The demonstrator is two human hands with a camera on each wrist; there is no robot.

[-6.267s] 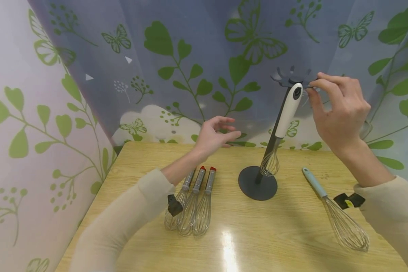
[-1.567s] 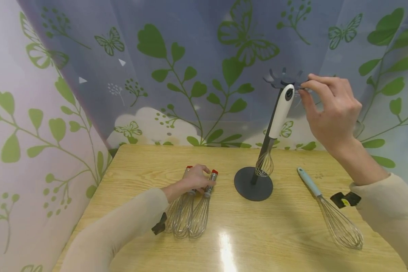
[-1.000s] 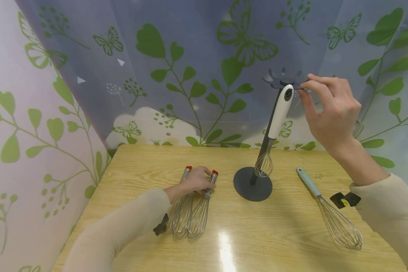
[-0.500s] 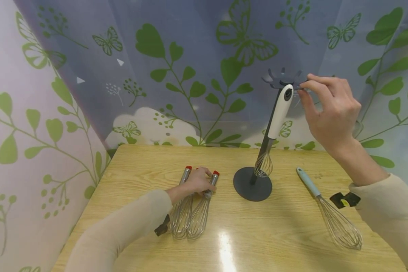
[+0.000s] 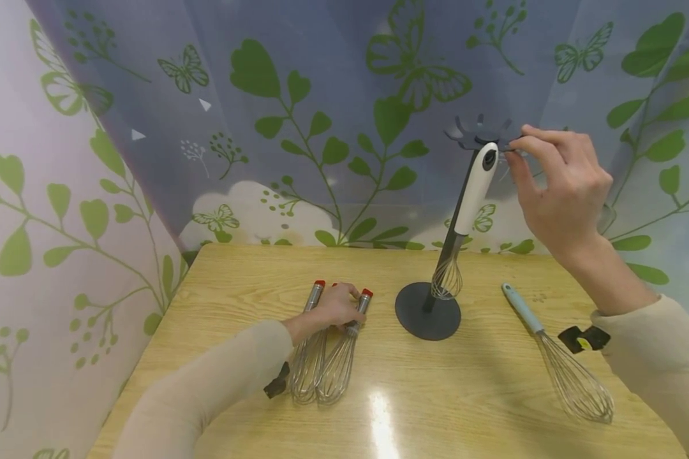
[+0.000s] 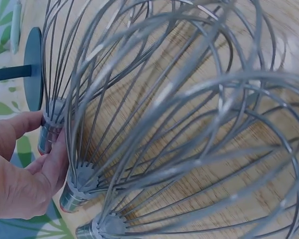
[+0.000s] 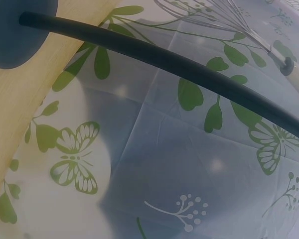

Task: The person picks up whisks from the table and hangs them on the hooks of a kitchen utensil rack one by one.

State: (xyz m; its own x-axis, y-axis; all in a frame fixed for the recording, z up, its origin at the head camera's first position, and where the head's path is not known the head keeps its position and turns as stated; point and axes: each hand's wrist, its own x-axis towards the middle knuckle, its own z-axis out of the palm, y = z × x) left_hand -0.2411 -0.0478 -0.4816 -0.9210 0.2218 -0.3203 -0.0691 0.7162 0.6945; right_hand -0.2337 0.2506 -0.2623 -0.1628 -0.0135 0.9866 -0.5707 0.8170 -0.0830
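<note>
My left hand [image 5: 337, 306] pinches the steel handle of the rightmost of three red-tipped whisks; that whisk [image 5: 337, 376] lies on the table, angled away from the others. In the left wrist view, thumb and fingers of the left hand [image 6: 27, 184] close about this whisk's handle [image 6: 51, 130] just below its wires. The other two whisks [image 5: 314, 296] lie beside it, partly under the hand. Up at the right, my right hand [image 5: 568, 185] pinches one hook of a dark utensil stand [image 5: 427, 325]. A white-handled whisk [image 5: 476, 197] hangs from the stand's hooked top.
A whisk with a light blue handle [image 5: 522, 307] lies on the wooden table [image 5: 252, 268] right of the stand. Patterned cloth [image 5: 333, 83] hangs close behind and at the left. The right wrist view shows the stand's pole [image 7: 164, 59] and no hand.
My left hand has come down from beside the stand to the three whisks and grips the rightmost; its handle end has shifted slightly right. The right hand keeps its hold on the hook.
</note>
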